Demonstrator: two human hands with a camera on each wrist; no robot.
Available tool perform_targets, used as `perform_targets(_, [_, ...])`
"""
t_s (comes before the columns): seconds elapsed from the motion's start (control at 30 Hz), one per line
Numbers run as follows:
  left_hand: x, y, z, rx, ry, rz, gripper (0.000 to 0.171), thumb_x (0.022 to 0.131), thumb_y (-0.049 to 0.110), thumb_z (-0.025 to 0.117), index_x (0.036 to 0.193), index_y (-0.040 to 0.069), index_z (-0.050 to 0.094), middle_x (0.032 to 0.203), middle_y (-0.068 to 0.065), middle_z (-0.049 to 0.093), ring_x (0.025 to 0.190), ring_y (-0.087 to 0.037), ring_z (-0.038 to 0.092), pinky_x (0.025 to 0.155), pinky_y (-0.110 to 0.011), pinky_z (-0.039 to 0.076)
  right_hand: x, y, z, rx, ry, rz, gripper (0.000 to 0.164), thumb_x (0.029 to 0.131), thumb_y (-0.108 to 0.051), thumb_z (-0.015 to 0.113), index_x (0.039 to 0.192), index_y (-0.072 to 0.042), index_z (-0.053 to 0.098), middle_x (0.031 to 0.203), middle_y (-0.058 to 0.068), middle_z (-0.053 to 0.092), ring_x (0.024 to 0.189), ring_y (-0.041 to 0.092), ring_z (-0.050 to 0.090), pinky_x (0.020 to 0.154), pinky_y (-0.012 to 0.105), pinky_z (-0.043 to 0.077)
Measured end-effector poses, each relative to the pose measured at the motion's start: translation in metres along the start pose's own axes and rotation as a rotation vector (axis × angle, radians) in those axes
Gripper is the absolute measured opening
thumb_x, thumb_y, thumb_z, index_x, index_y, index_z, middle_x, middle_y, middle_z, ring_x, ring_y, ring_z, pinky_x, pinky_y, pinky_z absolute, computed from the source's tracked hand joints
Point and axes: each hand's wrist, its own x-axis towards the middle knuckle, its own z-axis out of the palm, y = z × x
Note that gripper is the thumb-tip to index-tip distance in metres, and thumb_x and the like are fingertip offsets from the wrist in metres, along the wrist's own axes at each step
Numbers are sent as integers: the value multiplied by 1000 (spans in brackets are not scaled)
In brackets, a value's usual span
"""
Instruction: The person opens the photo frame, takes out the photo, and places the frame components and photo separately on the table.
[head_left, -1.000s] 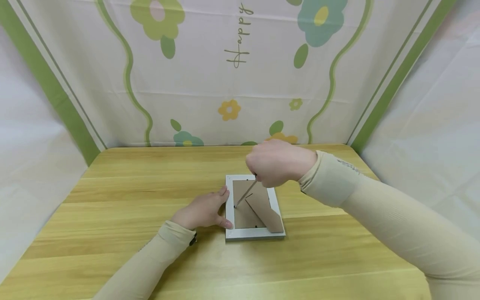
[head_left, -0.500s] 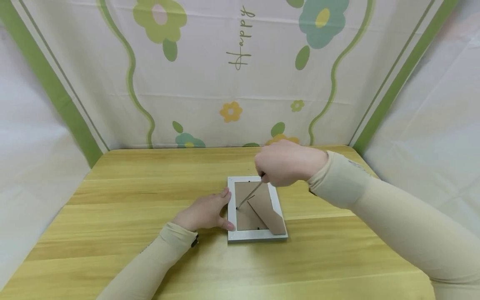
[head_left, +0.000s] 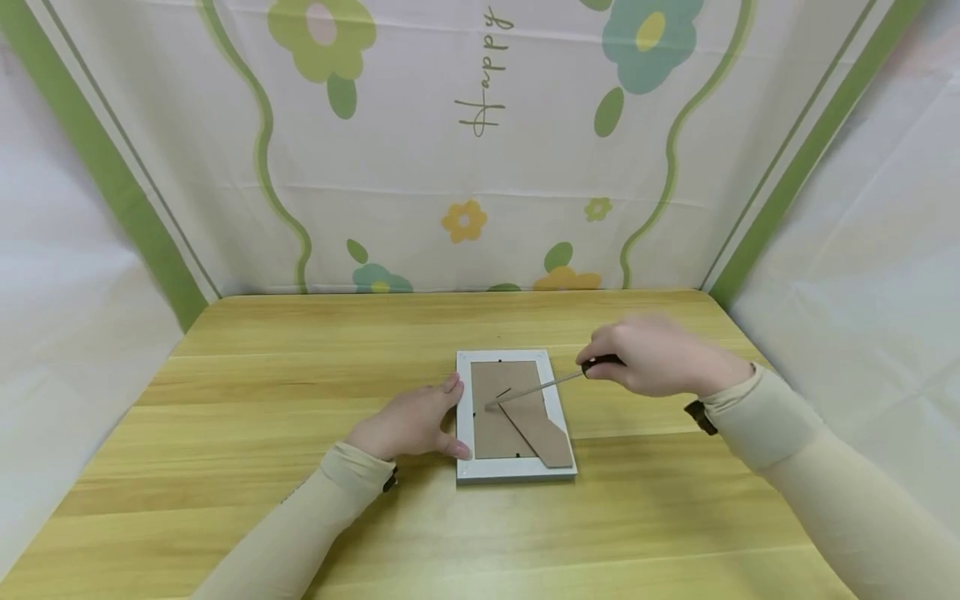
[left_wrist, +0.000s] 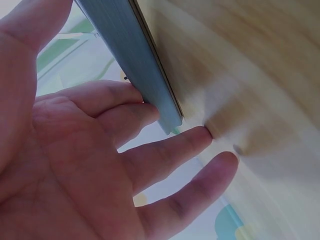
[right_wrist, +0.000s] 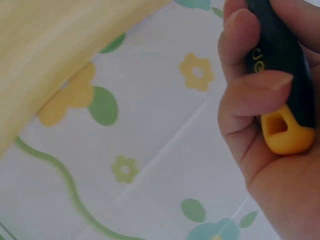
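On a wooden table (head_left: 225, 467), seen from the head, a picture frame (head_left: 495, 437) lies back upward, its white border surrounding a brown backing board (head_left: 491, 379) with a stand (head_left: 543, 435) toward the right. The left hand (head_left: 412, 423) rests at the frame's left side, thumb and index finger extended, spread apart and touching the border. Right of the frame, the right hand (head_left: 660, 358), slightly blurred, grips a screwdriver (head_left: 549, 383); its shaft slants across the frame, tip over the board, contact unclear.

From the left wrist, the frame's side edge meets two fingertips, while the other two fingers reach outstretched beside it, close to the table.

From the right wrist, curled fingers wrap the screwdriver's dark green handle (right_wrist: 296, 57), its yellow end (right_wrist: 295, 141) showing against the palm, floral cloth (right_wrist: 155, 100) behind
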Motion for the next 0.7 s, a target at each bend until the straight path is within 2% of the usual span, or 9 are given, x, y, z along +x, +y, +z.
perform_targets(0.17, [1, 1, 0, 0, -2, -7, 102, 77, 47, 81, 151, -4, 34, 159, -19, 26, 141, -35, 35, 114, -45, 31, -11, 8, 20, 62, 41, 3, 16, 93, -19, 71, 108, -17, 76, 101, -11, 69, 87, 4, 65, 77, 35, 55])
perform_targets(0.33, [0, 1, 0, -1, 1, -8, 102, 77, 47, 82, 151, -4, 34, 158, -19, 27, 140, -35, 36, 113, -45, 32, -13, 10, 32, 99, 71, -23, 16, 93, -16, 71, 108, -15, 76, 100, -10, 69, 86, 4, 65, 76, 35, 55])
perform_targets(0.6, [1, 0, 1, 15, 2, -3, 102, 76, 48, 81, 151, -4, 35, 158, -19, 27, 140, -35, 37, 112, -45, 33, -12, 9, 37, 123, 67, -21, 17, 93, -17, 70, 109, -14, 76, 103, -8, 70, 90, 6, 66, 78, 34, 55])
perform_targets(0.7, [2, -1, 1, 22, 6, 2, 102, 76, 49, 81, 151, -4, 35, 158, -20, 28, 139, -36, 38, 112, -45, 34, -9, 9, 37, 122, 67, -28, 16, 93, -16, 70, 109, -13, 76, 100, -9, 69, 86, 4, 65, 76, 33, 55])
